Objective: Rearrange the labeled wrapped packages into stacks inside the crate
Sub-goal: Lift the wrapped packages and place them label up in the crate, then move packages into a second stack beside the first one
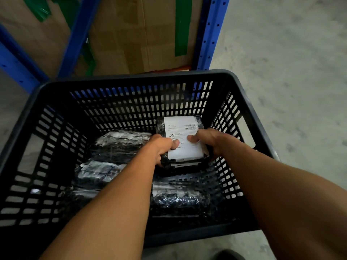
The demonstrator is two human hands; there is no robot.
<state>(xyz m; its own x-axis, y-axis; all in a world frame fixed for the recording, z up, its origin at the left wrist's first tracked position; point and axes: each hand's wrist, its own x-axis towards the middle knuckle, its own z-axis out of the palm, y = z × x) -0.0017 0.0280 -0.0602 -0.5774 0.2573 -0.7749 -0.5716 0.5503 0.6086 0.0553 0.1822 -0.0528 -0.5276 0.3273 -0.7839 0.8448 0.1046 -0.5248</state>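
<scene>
- The held package lies flat with its label facing up; its long axis runs from the crate's near edge toward its far wall, and the barcodes sit at the far right end of the label.
- It sits in the far right part of the crate, on top of more wrapped packages, so it rides higher than those around it.
- The left hand clasps the package's left edge, thumb pressed on the label and fingers curled under the side.
- The right hand clasps the right edge the same way, thumb on the label near its middle.
- The package is a dark bundle in glossy clear film, and the white printed label covers most of its top face.
- Going left to right among the rest: a package by the far left, another nearer along the left side, and one by the near right, all dark, film-wrapped, with white patches showing.
- The crate is black plastic with slotted walls and a handle cut-out in the right wall.
- It stands on a grey concrete floor.
- Behind the far wall rises blue metal racking holding brown cardboard boxes marked with green tape.
</scene>
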